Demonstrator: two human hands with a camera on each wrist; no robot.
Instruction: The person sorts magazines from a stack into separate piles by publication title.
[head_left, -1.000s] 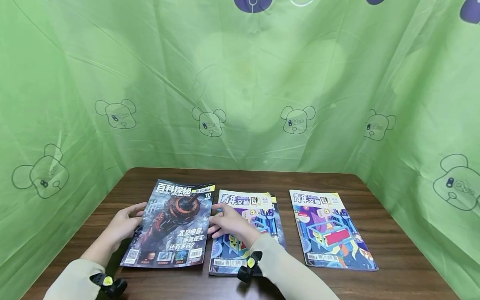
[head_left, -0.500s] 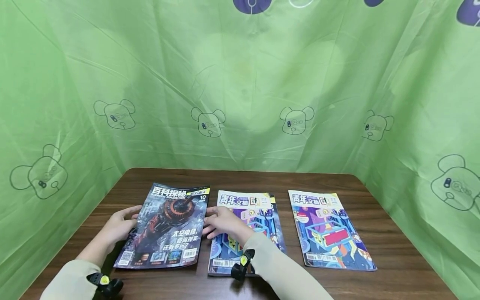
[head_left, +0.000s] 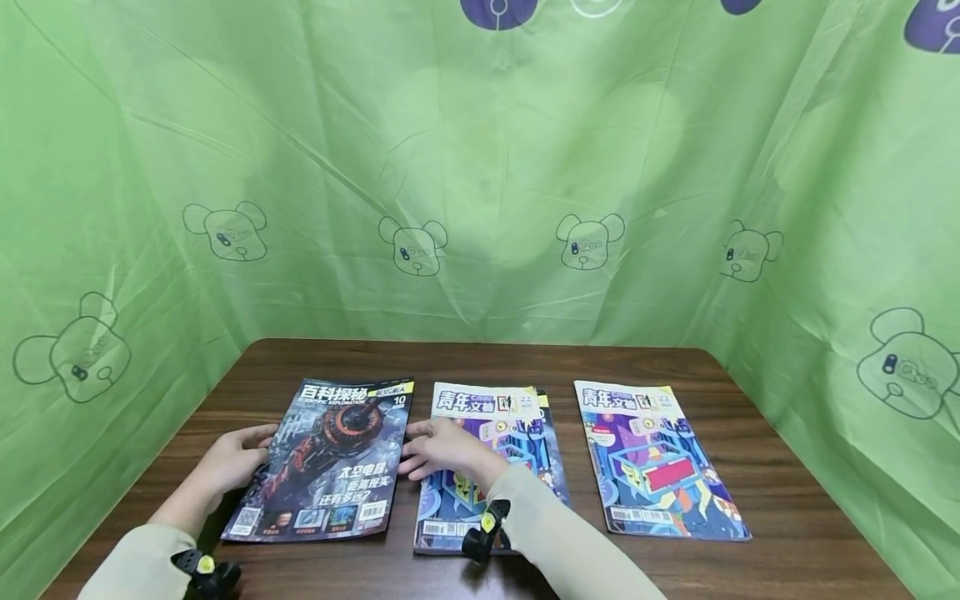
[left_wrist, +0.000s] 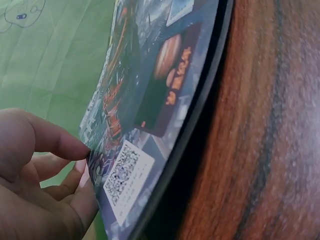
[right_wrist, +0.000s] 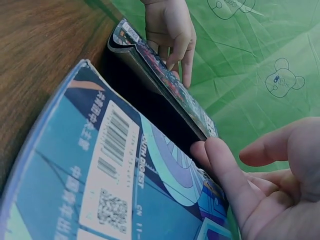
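Observation:
A dark magazine (head_left: 341, 458) with an orange-red ringed machine on its cover lies at the left, its near left corner raised over a dark gap in the left wrist view. My left hand (head_left: 232, 458) pinches its left edge, one fingertip at the cover and other fingers (left_wrist: 75, 182) behind. My right hand (head_left: 450, 450) reaches across a purple-and-blue magazine (head_left: 450, 508). Its outstretched fingers (right_wrist: 222, 160) meet the dark magazine's right edge, which stands above the wood in the right wrist view. The thumb of my right hand does not show on the cover.
Under the purple-and-blue magazine, a dark one (head_left: 546, 402) peeks out along its right side. Farther right lies another purple-and-blue magazine (head_left: 660, 467). The brown wooden table (head_left: 615, 358) is enclosed by a green curtain (head_left: 480, 292) behind and at both sides.
Both hands have shifted left and slightly toward me with the dark magazine, which has come lower. A strip of table now shows between it and the middle magazine.

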